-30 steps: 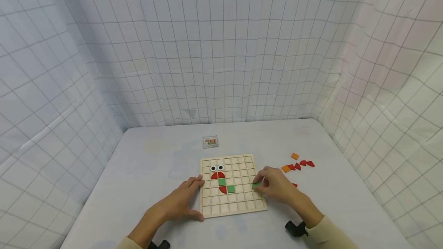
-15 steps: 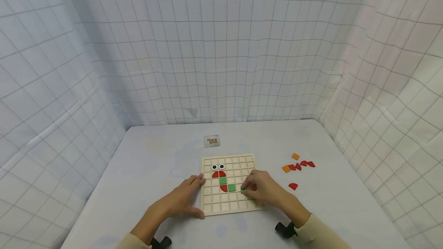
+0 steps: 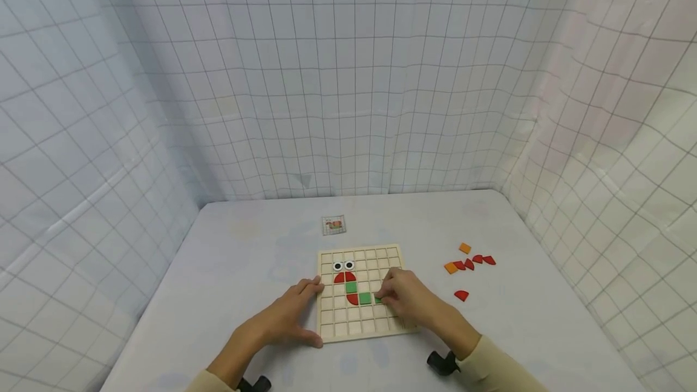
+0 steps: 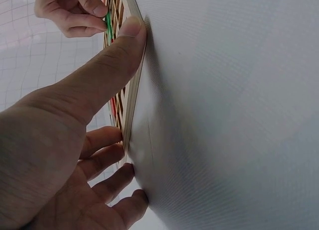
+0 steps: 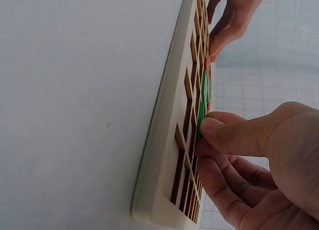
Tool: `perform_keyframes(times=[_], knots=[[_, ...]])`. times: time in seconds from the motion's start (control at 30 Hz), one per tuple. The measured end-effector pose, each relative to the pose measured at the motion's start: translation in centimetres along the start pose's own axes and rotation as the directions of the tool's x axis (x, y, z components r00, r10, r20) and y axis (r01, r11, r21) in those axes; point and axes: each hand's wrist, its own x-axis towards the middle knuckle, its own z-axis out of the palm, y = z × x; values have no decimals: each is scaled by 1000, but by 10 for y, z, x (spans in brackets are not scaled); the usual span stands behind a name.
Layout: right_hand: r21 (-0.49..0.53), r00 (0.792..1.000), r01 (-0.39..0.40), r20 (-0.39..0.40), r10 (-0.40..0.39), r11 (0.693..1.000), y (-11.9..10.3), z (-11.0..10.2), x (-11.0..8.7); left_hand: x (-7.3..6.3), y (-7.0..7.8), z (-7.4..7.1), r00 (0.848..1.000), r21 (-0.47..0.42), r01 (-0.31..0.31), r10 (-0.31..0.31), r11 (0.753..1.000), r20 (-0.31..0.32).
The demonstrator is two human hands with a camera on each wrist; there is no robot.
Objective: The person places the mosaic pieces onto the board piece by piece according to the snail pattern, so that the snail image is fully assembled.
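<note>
A wooden grid board (image 3: 367, 325) lies on the table in the head view. Its cells hold two eye tiles (image 3: 343, 265), several red quarter-circle tiles (image 3: 353, 299) and green square tiles (image 3: 351, 287). My right hand (image 3: 411, 298) pinches another green square tile (image 3: 378, 299) between thumb and fingers, at a cell right of the lower seated green one. In the right wrist view this tile (image 5: 201, 115) is down at the grid, partly covered by the thumb. With fingers spread, my left hand (image 3: 283, 316) rests against the board's left edge, its thumb at the near left corner.
Right of the board lie two orange square tiles (image 3: 465, 248) and several loose red quarter-circle tiles (image 3: 461, 295). A small picture card (image 3: 334, 225) is behind the board. White gridded curtains (image 3: 348, 77) surround the table on three sides.
My right hand has moved left from the board's right edge with the green tile, stopping beside the lower seated green tile. My left hand stays at the left edge.
</note>
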Motion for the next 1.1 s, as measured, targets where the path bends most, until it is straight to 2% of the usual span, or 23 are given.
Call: perform_keyframes(times=[0.33, 0.63, 0.8, 1.1], knots=[[-25, 1000, -12, -4, 12, 1000, 1, 4, 3, 1, -1, 0, 1000, -9, -7, 7, 1000, 9], [-23, 999, 34, -36, -34, 999, 3, 10, 9, 0, 0, 0, 1000, -4, -13, 13, 1000, 4], [-3, 998, 25, -55, -25, 1000, 3, 11, 8, 0, -1, 0, 1000, 18, -9, 9, 1000, -6], [8, 998, -16, -58, 16, 1000, 0, 12, 2, -1, -1, 2, 1000, -10, 11, -11, 1000, 0]])
